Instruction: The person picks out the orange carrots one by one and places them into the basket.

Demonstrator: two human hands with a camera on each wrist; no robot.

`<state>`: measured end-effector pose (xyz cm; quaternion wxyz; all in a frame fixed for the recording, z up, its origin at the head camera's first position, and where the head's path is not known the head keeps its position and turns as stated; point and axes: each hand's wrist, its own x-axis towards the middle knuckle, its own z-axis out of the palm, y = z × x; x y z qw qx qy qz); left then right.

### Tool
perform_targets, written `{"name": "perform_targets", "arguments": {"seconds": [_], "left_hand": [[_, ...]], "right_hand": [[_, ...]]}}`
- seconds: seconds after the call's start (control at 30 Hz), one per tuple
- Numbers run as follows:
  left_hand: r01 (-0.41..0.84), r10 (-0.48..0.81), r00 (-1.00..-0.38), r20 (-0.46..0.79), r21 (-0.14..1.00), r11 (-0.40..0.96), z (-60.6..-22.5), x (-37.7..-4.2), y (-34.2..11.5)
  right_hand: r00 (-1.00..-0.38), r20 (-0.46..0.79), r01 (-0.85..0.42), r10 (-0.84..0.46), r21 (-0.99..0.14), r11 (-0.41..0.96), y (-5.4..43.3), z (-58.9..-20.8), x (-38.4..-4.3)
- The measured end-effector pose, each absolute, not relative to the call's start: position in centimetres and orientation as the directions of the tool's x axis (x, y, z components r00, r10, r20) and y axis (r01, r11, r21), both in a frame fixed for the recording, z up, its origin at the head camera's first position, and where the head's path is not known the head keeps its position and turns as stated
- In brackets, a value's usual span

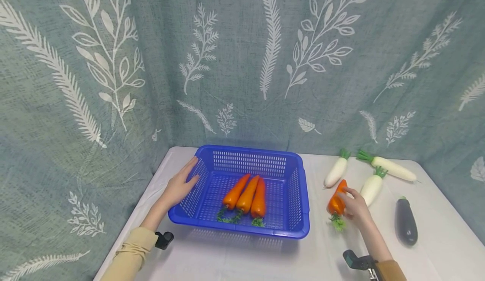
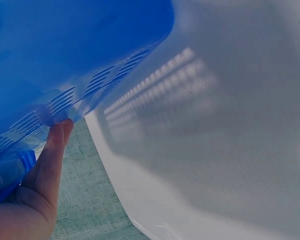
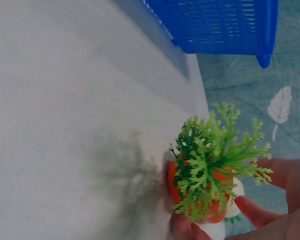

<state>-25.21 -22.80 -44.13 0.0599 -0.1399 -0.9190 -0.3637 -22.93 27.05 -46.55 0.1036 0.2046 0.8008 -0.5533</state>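
A blue plastic basket (image 1: 257, 229) holds three orange carrots (image 1: 242, 199) with green tops, lying side by side. My left hand (image 1: 178, 190) rests at the basket's left rim, its fingers fairly straight and the thumb apart from them. In the left wrist view, the hand (image 2: 37, 192) touches the basket's perforated side (image 2: 60, 102). Right of the basket, my right hand (image 1: 356, 207) holds another carrot (image 1: 336, 203), thumb and fingers on either side. The right wrist view shows this carrot's leafy top (image 3: 210, 165) hiding much of its body.
Behind and beside the right hand lie three white radishes (image 1: 336, 172) (image 1: 395, 169) (image 1: 372, 188) with green tops. An eggplant (image 1: 406, 222) lies farther right on the white table (image 1: 242, 260). A patterned green curtain (image 1: 242, 62) hangs behind the table and at both sides.
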Motion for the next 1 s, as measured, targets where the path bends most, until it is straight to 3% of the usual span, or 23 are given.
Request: {"name": "perform_targets", "arguments": {"seconds": [0.33,1.0], "left_hand": [[0.308,0.219,-0.951,0.216,0.652,0.693,-44.4,-25.5,-22.9],[0.305,0.221,-0.952,0.211,0.648,0.697,-44.6,-25.7,-22.8]], "right_hand": [[-0.938,-0.298,0.346,0.176,-0.804,0.483,26.6,-47.0,-22.7],[-0.925,-0.357,0.378,0.129,-0.834,0.402,27.5,-47.5,-23.7]]}}
